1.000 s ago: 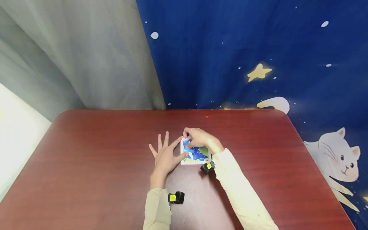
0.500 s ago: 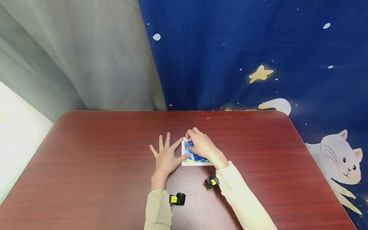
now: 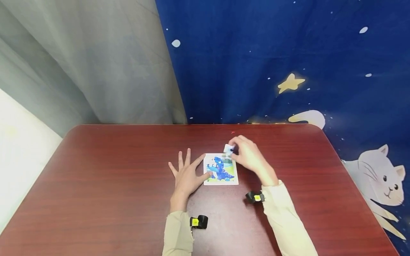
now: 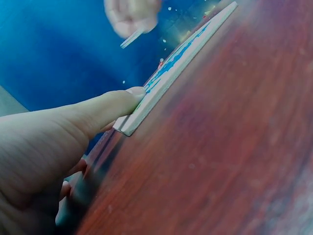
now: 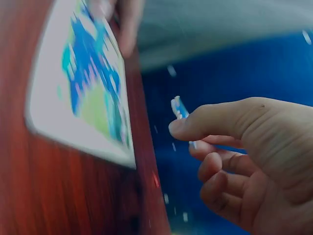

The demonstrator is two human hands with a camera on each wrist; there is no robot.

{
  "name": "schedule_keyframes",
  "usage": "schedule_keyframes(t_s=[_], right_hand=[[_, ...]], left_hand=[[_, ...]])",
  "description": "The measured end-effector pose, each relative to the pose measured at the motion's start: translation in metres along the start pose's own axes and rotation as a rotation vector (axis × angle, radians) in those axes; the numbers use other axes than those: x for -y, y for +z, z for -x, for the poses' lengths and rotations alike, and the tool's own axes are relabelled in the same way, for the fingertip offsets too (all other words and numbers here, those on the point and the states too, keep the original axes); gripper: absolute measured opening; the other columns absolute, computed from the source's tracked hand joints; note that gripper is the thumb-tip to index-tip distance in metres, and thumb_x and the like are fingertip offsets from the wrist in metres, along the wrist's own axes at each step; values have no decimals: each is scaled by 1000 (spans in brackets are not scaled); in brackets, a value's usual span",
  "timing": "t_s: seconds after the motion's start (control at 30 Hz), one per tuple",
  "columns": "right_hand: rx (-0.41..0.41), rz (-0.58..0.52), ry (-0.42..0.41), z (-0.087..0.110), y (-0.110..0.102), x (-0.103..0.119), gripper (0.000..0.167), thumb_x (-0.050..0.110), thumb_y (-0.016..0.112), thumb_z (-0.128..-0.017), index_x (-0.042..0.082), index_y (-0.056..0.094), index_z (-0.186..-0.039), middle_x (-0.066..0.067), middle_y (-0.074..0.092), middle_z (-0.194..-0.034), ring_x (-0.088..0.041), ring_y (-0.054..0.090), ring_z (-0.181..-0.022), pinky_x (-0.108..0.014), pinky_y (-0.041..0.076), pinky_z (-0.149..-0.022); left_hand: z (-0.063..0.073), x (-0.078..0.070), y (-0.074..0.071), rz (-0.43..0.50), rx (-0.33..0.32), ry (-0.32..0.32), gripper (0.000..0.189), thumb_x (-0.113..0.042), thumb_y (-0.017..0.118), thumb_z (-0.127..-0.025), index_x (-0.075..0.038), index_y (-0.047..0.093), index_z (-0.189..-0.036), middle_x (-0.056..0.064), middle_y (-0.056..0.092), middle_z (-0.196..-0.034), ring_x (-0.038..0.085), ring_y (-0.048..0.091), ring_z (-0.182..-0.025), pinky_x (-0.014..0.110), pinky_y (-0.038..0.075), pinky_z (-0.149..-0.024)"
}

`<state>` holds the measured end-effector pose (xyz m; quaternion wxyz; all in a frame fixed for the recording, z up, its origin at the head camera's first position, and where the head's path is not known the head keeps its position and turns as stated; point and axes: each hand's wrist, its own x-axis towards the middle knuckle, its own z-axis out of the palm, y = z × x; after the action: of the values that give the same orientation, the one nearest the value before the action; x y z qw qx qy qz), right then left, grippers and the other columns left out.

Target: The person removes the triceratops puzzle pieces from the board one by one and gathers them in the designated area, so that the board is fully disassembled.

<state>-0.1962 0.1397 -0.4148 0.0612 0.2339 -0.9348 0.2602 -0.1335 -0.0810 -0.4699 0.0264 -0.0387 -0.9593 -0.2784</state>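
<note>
Puzzle board (image 3: 221,170) lies flat near the middle of a red-brown table (image 3: 112,170), showing a blue figure on green and white. Left hand (image 3: 186,174) rests flat on the table just left of the board, fingers spread and straight, gripping nothing; its thumb (image 4: 105,108) presses against the board's near-left edge, as the left wrist view shows plainly. Right hand (image 3: 249,156) is raised just off the board's far-right corner, pinching a small puzzle piece (image 3: 228,148) between thumb and fingertips. In the right wrist view the piece (image 5: 179,108) stands edge-on above the thumb, clear of the board (image 5: 83,93), with the other fingers curled beneath. The piece touches neither board nor table as far as the views tell.

Both forearms wear pale sleeves, and a small black device with a yellow mark sits at each wrist: one (image 3: 198,222) on the left, one (image 3: 255,197) on the right. Behind the far edge of the table hang a grey curtain (image 3: 96,64) on the left and a dark blue cloth (image 3: 272,53) on the right, printed with a yellow star (image 3: 289,82) and a white cat (image 3: 381,174). A tiny red speck (image 3: 232,132) lies on the table just beyond the right hand. Nothing lies between the piece and the board.
</note>
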Motion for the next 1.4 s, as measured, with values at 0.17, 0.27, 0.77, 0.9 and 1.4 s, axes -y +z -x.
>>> schedule_keyframes(t_s=[0.17, 0.27, 0.77, 0.9, 1.4], right_hand=[[30, -74, 115, 12, -6, -31, 31, 4, 75, -69, 6, 62, -97, -6, 56, -87, -17, 50, -67, -32, 43, -62], [89, -116, 145, 15, -5, -41, 31, 2, 74, -69, 5, 61, -96, -8, 56, -88, -17, 49, -68, -31, 43, -63], [175, -207, 194, 15, -2, -51, 29, -3, 70, -71, 2, 57, -97, -13, 52, -94, -24, 50, -79, -33, 41, -70], [171, -236, 220, 17, -3, -51, 40, 0, 71, -72, 0, 55, -109, -15, 51, -101, -22, 49, -76, -32, 42, -69], [199, -73, 53, 5, 18, 3, 14, 8, 71, -77, 11, 67, -90, -1, 57, -80, -16, 53, -74, -32, 43, -66]], left_hand=[[0, 2, 1, -3, 0, 4, 69, -56, 66, -76, -34, 46, -138, 13, 15, -153, 37, -2, -139, 69, -12, -96], [0, 3, 1, -9, -2, -2, 70, -57, 66, -75, -34, 46, -138, 12, 15, -154, 37, -2, -139, 68, -12, -96], [-3, 2, -1, 9, -6, 6, 71, -58, 66, -75, -33, 46, -138, 12, 14, -154, 36, -2, -140, 68, -12, -96], [-2, 1, -1, 12, 2, 7, 71, -58, 67, -75, -33, 46, -138, 13, 14, -153, 36, -2, -139, 68, -12, -96], [-2, -1, -3, -1, 10, -7, 72, -58, 67, -74, -32, 46, -138, 14, 15, -153, 38, -2, -139, 68, -11, -96]])
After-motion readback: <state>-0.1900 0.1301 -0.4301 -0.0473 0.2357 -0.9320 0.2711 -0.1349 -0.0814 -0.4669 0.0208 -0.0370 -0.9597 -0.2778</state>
